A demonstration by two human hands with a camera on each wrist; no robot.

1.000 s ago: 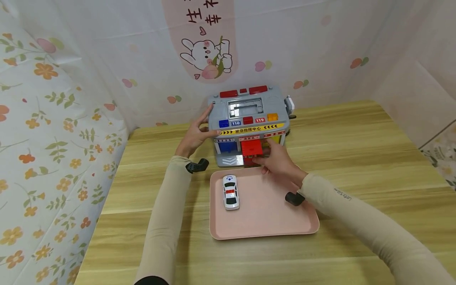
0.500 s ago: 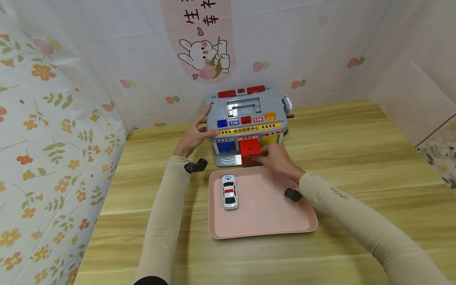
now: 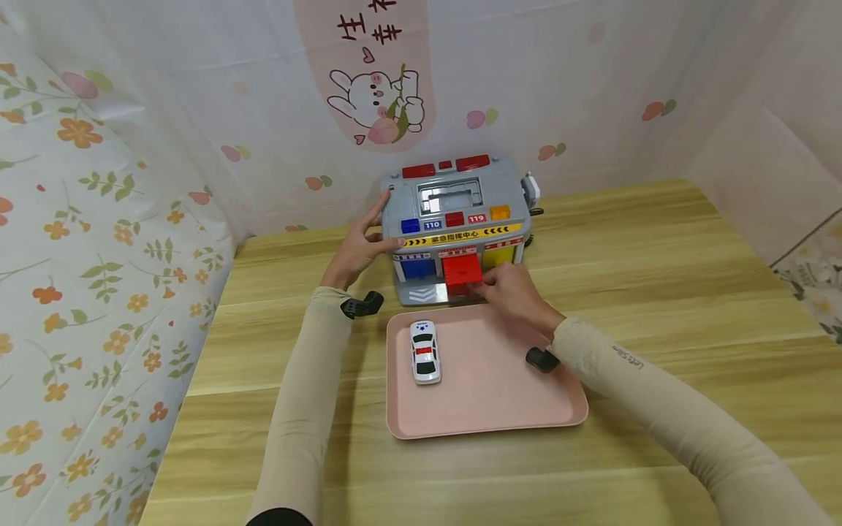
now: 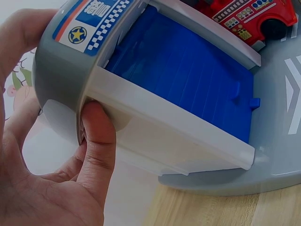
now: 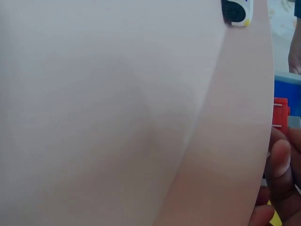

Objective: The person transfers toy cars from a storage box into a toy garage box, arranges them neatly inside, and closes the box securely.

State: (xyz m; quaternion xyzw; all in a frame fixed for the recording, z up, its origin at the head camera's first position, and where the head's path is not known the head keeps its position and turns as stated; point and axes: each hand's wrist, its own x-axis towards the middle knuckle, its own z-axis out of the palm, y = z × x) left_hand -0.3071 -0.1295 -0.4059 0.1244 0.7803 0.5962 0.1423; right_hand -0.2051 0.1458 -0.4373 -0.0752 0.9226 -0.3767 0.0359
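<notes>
A grey toy garage [image 3: 460, 234] stands at the table's back, with blue, red and yellow bays. My left hand [image 3: 358, 252] grips the left end of its roof, thumb [image 4: 98, 136] bent under the edge. The middle bay's red door [image 3: 463, 269] sticks outward, raised. Below it is a red toy fire truck [image 4: 251, 19], partly out on the grey ramp; the door hides much of it from above. My right hand [image 3: 516, 294] reaches in at the truck's right side, fingers bent and seeming to pinch it; the exact contact is hidden. The blue door [image 4: 188, 70] is down.
A pink tray [image 3: 493, 394] lies in front of the garage. On its left side sits a white toy police car [image 3: 425, 352]. A white toy piece [image 3: 531, 190] sits on the garage's right side. Behind is a patterned cloth [image 3: 276, 95].
My right hand has shifted slightly left, and its fingers have drawn together from a wider spread beside the fire truck. My left hand keeps its grip on the roof.
</notes>
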